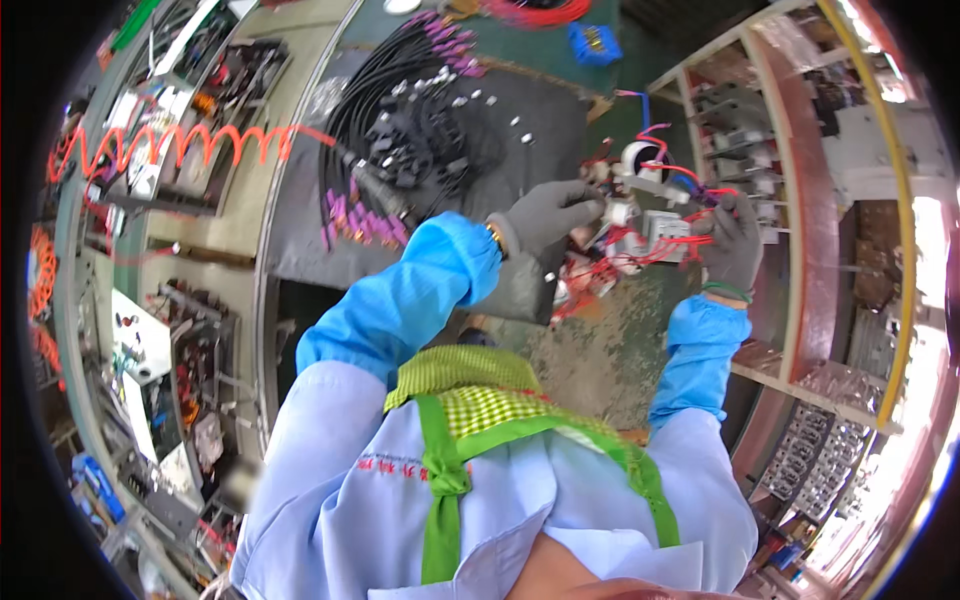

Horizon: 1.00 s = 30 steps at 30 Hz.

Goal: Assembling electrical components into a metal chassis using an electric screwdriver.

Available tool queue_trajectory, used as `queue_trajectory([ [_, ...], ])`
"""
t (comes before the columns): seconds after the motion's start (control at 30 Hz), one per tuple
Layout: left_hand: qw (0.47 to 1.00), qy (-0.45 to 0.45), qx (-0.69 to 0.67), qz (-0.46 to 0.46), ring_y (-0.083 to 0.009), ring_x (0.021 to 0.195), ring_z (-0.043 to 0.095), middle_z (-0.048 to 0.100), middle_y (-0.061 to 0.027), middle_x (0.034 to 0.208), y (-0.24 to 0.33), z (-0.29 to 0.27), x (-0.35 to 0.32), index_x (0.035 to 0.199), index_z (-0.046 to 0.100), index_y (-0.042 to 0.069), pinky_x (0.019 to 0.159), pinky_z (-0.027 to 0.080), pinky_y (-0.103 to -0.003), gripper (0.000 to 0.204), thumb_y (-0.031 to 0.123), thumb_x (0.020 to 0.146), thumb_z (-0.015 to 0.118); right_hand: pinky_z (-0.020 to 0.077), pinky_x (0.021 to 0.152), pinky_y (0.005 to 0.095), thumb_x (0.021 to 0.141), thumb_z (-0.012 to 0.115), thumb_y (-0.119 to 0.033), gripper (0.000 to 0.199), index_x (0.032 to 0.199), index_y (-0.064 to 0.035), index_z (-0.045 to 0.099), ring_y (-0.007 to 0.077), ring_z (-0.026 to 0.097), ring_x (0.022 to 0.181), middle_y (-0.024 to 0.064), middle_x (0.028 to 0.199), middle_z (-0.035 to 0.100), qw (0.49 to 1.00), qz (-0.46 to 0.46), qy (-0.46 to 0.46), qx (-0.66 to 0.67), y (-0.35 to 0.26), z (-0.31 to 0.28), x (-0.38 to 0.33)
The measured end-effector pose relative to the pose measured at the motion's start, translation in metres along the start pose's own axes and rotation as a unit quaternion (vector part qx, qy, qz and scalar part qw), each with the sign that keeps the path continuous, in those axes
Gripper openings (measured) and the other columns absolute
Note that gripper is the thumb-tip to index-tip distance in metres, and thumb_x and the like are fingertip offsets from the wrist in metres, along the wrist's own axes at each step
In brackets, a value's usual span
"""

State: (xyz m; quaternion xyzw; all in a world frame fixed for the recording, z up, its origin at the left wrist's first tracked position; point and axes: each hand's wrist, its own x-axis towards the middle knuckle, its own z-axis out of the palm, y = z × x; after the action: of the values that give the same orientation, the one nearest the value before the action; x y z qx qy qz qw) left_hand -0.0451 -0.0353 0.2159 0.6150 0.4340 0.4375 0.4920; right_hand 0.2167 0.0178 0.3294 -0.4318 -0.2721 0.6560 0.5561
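Both gloved hands work above the tabletop (pixel 600 340). The left hand (pixel 548 214) pinches the white wired part (pixel 655 232); the right hand (pixel 733 243) closes on its red wires (pixel 690 240).

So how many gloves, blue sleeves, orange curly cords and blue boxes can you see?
Grey gloves: 2, on the left hand and the right hand
Blue sleeves: 2
Orange curly cord: 1
Blue box: 1
Total: 6
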Motion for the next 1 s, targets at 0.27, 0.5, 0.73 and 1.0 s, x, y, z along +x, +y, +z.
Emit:
queue_trajectory([
  [0.27, 0.914, -0.105, -0.312, -0.238, -0.0152, 0.097, 0.058, 0.063, -0.0055, 0.107, 0.046, 0.033, 0.065, 0.114, 0.061, 0.004, 0.085, 0.045, -0.031, 0.052, 0.051, 0.093, 0.052, 0.0459, 0.058, 0.0304, 0.093, 0.051, -0.016, 0.02, 0.091, 0.0012, 0.061, 0.0109, 0.048, 0.06, 0.0013, 0.069, 0.053, 0.81, -0.252, -0.22, -0.482, 0.045, 0.014, 0.001],
  [0.5, 0.858, 0.019, -0.312, -0.407, -0.0177, 0.079, 0.06, 0.065, -0.0081, 0.09, -0.017, 0.075, 0.068, 0.099, 0.064, 0.003, 0.075, 0.047, -0.034, 0.03, 0.031, 0.093, 0.054, 0.0466, 0.063, 0.0392, 0.092, 0.05, -0.019, 0.024, 0.099, 0.0022, 0.059, 0.0297, 0.065, 0.077, 0.018, 0.081, 0.063, 0.877, -0.117, -0.172, -0.433, 0.144, -0.032, 0.005],
  [0.73, 0.786, 0.087, -0.475, -0.386, -0.011, 0.057, 0.042, 0.035, 0.0039, 0.06, -0.005, 0.033, 0.041, 0.083, 0.055, 0.009, 0.076, 0.054, -0.037, 0.011, 0.014, 0.092, 0.051, 0.0482, 0.077, 0.0364, 0.091, 0.055, -0.018, 0.024, 0.106, -0.0006, 0.061, 0.0295, 0.062, 0.09, 0.0175, 0.098, 0.063, 0.823, -0.1, -0.199, -0.523, 0.086, -0.097, -0.013],
  [1.0, 0.79, -0.099, -0.474, -0.376, -0.0041, 0.044, 0.022, 0.026, 0.0103, 0.055, -0.002, -0.001, 0.035, 0.106, 0.059, 0.003, 0.053, 0.034, -0.024, 0.024, 0.022, 0.097, 0.049, 0.048, 0.083, 0.0367, 0.088, 0.06, -0.019, 0.03, 0.112, -0.0003, 0.06, 0.0261, 0.062, 0.097, 0.016, 0.106, 0.064, 0.847, -0.092, -0.168, -0.496, 0.166, -0.147, 0.039],
])
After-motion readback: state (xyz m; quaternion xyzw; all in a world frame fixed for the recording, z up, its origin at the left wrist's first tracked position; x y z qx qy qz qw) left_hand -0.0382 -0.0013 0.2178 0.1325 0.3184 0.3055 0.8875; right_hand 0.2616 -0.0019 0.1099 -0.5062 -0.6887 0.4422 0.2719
